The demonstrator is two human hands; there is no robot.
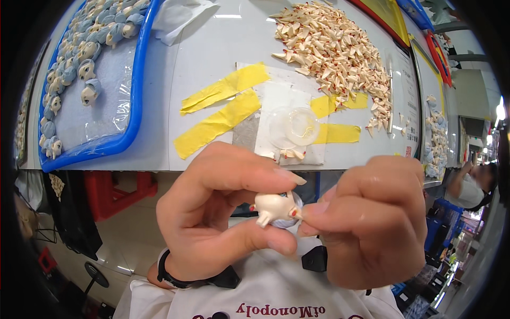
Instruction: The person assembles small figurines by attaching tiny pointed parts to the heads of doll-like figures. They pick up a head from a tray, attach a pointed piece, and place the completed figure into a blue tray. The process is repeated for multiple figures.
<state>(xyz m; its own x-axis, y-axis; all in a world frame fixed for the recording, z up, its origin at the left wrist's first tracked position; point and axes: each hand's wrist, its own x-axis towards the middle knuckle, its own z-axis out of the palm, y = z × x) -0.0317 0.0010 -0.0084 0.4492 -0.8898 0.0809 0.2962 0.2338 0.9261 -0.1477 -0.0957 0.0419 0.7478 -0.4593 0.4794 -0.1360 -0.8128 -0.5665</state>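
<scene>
My left hand is closed around a small toy doll head, cream-faced with a blue eye and pale blue-grey hair, held between thumb and fingertips in front of the table edge. A short cream peg juts from its underside, and a red spot shows at its left side. Against the head's right side is a small cream piece with a red end. My right hand pinches at this piece with thumb and forefinger, its other fingers curled in. Whether the piece sits in the head or only touches it, I cannot tell.
A blue tray at left holds several blue-haired doll heads. A heap of cream pointed pieces with red ends lies at the back right. Yellow tape strips flank a clear round dish. A red stool stands below; another person is at far right.
</scene>
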